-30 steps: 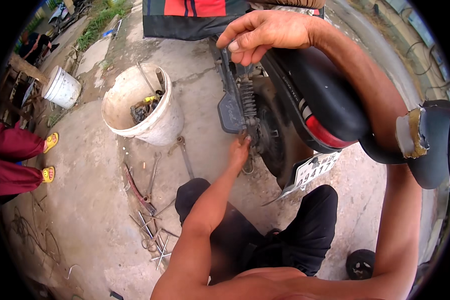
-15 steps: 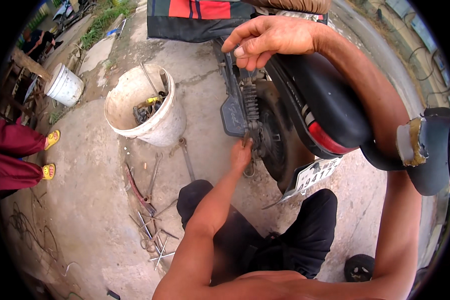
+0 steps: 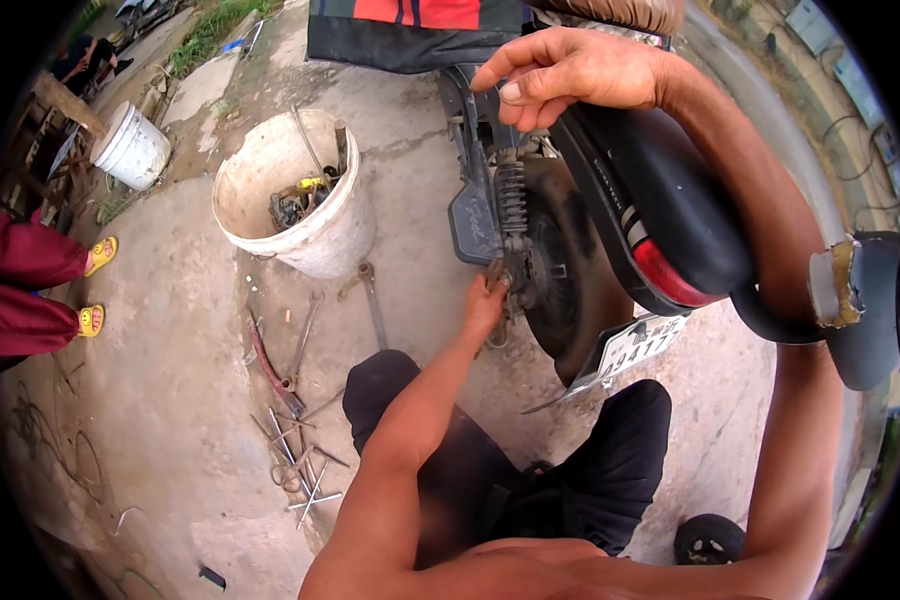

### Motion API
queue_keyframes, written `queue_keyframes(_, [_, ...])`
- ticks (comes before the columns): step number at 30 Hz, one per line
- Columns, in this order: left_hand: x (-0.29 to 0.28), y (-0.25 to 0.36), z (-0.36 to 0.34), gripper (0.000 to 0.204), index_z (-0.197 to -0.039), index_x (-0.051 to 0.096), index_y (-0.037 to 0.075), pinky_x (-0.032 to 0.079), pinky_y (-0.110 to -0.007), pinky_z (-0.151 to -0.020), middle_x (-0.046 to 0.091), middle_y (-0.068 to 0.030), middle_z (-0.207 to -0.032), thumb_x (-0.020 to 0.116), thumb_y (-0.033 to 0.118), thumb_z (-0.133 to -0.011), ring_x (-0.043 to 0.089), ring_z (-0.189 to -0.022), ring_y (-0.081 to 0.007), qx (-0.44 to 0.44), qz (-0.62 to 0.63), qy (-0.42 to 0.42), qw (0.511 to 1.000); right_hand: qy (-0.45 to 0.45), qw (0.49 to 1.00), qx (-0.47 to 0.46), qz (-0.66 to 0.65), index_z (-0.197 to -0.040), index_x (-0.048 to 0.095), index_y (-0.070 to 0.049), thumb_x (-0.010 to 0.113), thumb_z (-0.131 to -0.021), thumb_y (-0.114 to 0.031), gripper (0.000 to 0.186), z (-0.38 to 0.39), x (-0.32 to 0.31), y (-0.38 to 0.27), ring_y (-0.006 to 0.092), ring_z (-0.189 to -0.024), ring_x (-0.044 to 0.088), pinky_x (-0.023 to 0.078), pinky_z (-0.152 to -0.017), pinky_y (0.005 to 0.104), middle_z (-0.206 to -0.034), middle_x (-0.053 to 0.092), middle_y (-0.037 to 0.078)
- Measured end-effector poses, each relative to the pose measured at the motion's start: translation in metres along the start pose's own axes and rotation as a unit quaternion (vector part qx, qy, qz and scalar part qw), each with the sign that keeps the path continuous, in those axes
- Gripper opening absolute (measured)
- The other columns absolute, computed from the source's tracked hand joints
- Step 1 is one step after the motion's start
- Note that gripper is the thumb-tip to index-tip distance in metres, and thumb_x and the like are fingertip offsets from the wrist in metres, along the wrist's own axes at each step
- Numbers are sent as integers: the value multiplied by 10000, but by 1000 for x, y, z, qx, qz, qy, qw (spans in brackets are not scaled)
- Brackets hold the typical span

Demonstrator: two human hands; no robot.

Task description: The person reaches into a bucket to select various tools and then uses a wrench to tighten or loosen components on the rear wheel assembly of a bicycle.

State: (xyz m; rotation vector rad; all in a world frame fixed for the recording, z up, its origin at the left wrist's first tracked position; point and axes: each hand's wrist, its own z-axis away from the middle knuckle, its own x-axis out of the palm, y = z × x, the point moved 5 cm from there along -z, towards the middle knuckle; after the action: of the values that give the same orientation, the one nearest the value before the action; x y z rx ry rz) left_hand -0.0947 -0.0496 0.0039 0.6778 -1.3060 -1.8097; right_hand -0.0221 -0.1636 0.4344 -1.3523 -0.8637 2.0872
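My left hand (image 3: 485,298) reaches down to the rear wheel hub of a scooter, its fingers closed at the axle area below the shock absorber (image 3: 511,195). What those fingers grip is too small to make out. The rear wheel (image 3: 560,270) is black and dusty. My right forearm lies across the black seat (image 3: 660,180), and my right hand (image 3: 585,72) hangs over the seat's far side with loosely bent, parted fingers, holding nothing. Below the seat's back end are a red tail light (image 3: 670,275) and a white number plate (image 3: 642,348).
A dirty white bucket (image 3: 345,235) with tools stands left of the scooter. Wrenches (image 3: 374,305), a red-handled tool (image 3: 265,360) and several metal tools (image 3: 300,455) lie on the concrete. A person in maroon trousers (image 3: 30,285) is at left. A small wheel (image 3: 708,540) lies lower right.
The view has shifted slightly, moving the scooter a little rightward in the picture. My left hand stays at the axle with its fingers slightly turned; my right hand keeps its pose over the seat.
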Motion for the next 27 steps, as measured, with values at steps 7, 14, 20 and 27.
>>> queue_keyframes(7, [-39,-26,5,247,-1128,612,25,507,-568,-781,669,-301,-984,568,106,-899,642,-901,-513,169,-237,35,956,6,1000,21,-12,-1383,610,-37,668,-1010,-300,460,1,1,-9,123,-997,691,569,-896,273,-1067,702,31])
queue_keyframes(14, [-30,-25,3,193,-1040,591,40,501,-603,-790,668,-290,-993,546,57,-853,643,-929,-516,184,-348,40,918,-80,989,31,-117,-1462,474,43,620,-1041,-215,515,-8,-2,0,239,-1075,696,575,-955,347,-1183,694,139])
queue_keyframes(20, [-29,-28,-4,165,-1007,609,38,509,-605,-791,672,-298,-1017,544,50,-856,646,-941,-514,149,-352,43,923,-73,990,42,-109,-1464,472,37,627,-1041,-236,527,-8,-2,-2,232,-1098,686,567,-967,345,-1189,687,138])
queue_keyframes(27, [-21,-21,10,174,-1023,628,56,510,-618,-770,700,-302,-916,570,104,-866,668,-904,-528,54,-362,53,929,-70,989,46,-124,-1463,470,32,631,-1038,-220,519,-9,-2,2,221,-1087,684,569,-956,334,-1179,687,130])
